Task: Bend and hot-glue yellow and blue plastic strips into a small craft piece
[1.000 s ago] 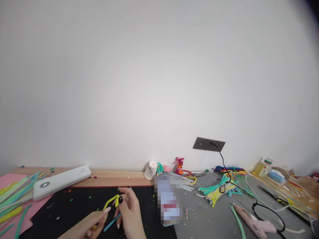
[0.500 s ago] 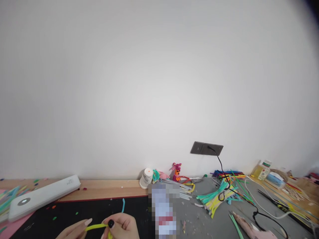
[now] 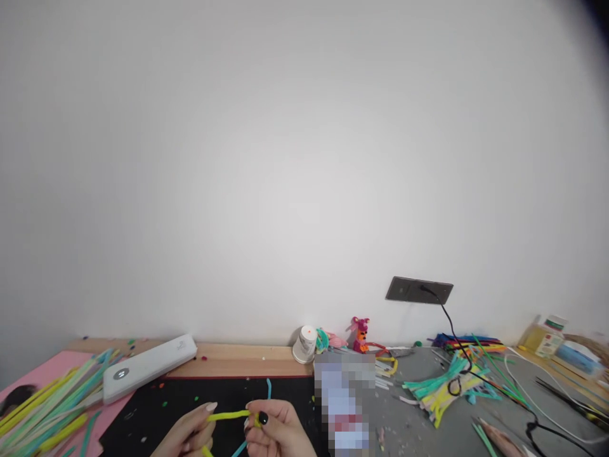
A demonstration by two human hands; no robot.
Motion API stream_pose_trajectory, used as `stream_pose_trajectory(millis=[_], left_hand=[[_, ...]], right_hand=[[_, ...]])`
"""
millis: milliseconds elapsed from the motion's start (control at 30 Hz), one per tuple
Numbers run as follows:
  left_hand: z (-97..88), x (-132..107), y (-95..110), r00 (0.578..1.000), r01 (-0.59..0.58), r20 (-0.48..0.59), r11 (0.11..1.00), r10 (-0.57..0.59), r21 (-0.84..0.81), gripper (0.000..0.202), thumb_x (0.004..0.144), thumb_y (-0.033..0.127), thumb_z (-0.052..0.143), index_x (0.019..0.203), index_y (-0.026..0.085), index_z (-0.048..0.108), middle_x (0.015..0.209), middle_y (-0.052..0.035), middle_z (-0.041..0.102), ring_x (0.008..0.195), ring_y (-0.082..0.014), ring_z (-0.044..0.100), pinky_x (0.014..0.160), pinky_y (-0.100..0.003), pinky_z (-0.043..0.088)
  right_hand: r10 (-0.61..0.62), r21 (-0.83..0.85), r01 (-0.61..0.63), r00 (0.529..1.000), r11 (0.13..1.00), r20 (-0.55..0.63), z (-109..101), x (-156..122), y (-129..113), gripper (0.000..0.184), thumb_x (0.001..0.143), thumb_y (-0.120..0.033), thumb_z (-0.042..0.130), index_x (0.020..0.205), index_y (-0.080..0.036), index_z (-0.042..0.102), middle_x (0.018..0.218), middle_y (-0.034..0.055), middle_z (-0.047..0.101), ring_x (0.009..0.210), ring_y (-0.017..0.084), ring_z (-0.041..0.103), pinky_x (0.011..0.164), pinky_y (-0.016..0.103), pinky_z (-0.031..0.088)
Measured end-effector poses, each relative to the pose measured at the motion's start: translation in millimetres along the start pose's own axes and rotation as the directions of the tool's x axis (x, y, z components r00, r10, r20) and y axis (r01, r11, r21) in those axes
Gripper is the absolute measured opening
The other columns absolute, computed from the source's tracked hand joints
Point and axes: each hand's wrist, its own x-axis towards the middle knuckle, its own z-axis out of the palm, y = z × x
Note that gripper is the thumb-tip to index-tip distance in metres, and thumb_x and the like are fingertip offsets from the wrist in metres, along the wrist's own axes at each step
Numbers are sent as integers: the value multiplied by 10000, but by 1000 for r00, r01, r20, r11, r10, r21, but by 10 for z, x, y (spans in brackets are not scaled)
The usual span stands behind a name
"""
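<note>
A yellow pipe cleaner (image 3: 229, 416) stretches between my two hands above the black mat (image 3: 137, 416). My left hand (image 3: 190, 431) pinches one end between thumb and fingers, and another bit of yellow shows below that hand. At the other end, my right hand (image 3: 278, 431) grips the yellow strand, its thumb with a black nail pressed against the fingers. A blue pipe cleaner (image 3: 269, 388) sticks up behind my right hand and shows again below it; whether that hand holds it I cannot tell.
Loose pipe cleaners (image 3: 52, 406) lie at left beside a white oblong device (image 3: 150, 368). An upturned paper cup (image 3: 305, 346) and a small pink-and-orange figure (image 3: 361, 335) stand by the wall. Right of a blurred-out patch (image 3: 343, 406) are a tied bundle (image 3: 445, 387), a black cord (image 3: 504, 392) and pliers (image 3: 499, 438).
The view has turned left, so everything sits further right and more loose pipe cleaners show at left. Both hands still hold the yellow pipe cleaner, with slightly more of it showing between them.
</note>
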Motion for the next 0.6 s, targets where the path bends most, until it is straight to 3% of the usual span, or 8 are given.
stream_pose_trajectory(millis=[100,333,500,600], left_hand=[[21,-7,22,1000,-24,-13,995,23,-99,553,499,405,821,510,186,314,449,131,223,330,24,109,321,-133,117],[-6,47,18,999,2,48,967,11,-254,496,619,282,759,536,195,279,448,135,178,295,23,150,320,-132,98],[24,49,7,998,-66,-11,967,65,-246,449,640,250,732,564,198,292,439,138,198,291,20,158,334,-140,94],[42,41,12,985,-161,-98,963,143,-215,425,597,198,750,611,203,325,449,144,212,301,17,168,346,-140,104]], right_hand=[[14,-48,-12,999,999,29,-26,4,-9,361,585,-258,810,869,-74,683,668,97,708,527,130,664,507,216,525],[-110,-113,108,994,988,-8,-77,85,33,324,620,-311,783,827,-84,679,539,21,639,381,65,544,368,151,434],[-150,-339,123,987,932,-54,-128,99,42,319,572,-328,781,748,-103,639,471,23,635,316,60,469,324,145,330],[-191,-558,106,977,823,-96,-138,75,47,238,590,-310,734,613,-131,579,401,-7,595,276,47,389,315,150,248]])
